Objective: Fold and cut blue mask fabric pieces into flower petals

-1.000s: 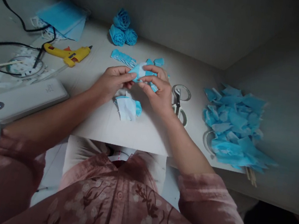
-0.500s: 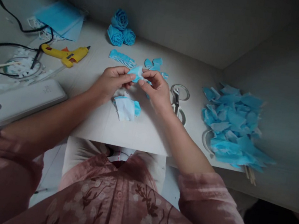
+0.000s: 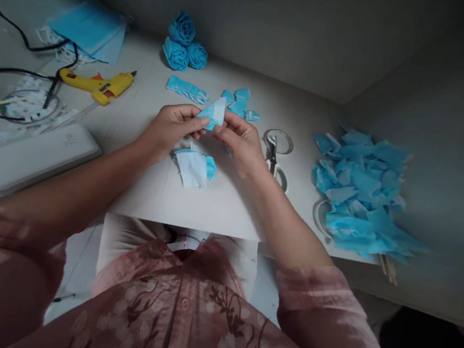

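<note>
Between my two hands is a small blue-and-white piece of fabric (image 3: 217, 112), its upper corner standing up in a point. My left hand (image 3: 178, 125) pinches its left side between thumb and fingers. On the opposite side, my right hand (image 3: 240, 139) grips the lower right edge. Below the hands lie white and blue fabric pieces (image 3: 193, 168) on the table (image 3: 167, 202). Behind them rest a pleated blue strip (image 3: 187, 90) and several small blue cut pieces (image 3: 239, 100). Scissors (image 3: 274, 157) with pale handles lie right of my right hand.
Three blue fabric roses (image 3: 176, 54) sit at the back. On the left are a yellow glue gun (image 3: 111, 88), a white power bank (image 3: 34, 156), cables and blue face masks (image 3: 88, 27). A heap of blue scraps (image 3: 358, 175) and a tape roll (image 3: 322, 218) lie right.
The fabric piece between my hands now shows a taller, pointed corner with a white patch, where it was more crumpled before. Both hands stay in nearly the same place.
</note>
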`<action>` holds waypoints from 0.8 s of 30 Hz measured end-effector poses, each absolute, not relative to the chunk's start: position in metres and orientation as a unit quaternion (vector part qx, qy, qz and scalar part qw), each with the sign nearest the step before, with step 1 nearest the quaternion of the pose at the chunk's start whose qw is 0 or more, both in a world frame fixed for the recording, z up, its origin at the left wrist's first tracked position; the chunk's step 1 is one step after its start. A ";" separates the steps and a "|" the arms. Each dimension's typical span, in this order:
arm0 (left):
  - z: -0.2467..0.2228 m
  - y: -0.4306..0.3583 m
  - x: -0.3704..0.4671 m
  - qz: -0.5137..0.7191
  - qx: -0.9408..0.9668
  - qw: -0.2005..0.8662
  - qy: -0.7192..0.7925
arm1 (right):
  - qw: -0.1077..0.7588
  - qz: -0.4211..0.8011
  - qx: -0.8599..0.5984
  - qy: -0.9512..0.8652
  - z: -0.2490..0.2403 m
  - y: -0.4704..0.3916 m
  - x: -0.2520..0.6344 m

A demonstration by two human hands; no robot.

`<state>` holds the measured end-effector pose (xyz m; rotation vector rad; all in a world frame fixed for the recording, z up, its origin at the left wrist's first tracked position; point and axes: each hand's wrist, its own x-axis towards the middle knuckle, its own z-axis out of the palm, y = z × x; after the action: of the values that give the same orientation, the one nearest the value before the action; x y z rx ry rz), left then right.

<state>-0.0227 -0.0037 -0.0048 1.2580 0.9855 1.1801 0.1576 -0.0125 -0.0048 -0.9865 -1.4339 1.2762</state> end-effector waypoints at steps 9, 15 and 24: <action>-0.003 -0.006 -0.023 0.487 0.544 0.550 0.404 | 0.477 0.557 -0.361 -0.576 -0.014 -0.006 0.162; -0.002 -0.005 -0.023 0.480 0.541 0.554 0.412 | 0.487 0.553 -0.347 -0.580 -0.016 -0.005 0.163; -0.008 -0.003 -0.025 0.477 0.563 0.547 0.396 | 0.483 0.551 -0.339 -0.591 -0.014 -0.007 0.161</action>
<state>-0.0253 -0.0028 -0.0083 1.3341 0.9378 1.1314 0.1610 -0.0071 -0.0139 -0.8255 -1.4402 1.3416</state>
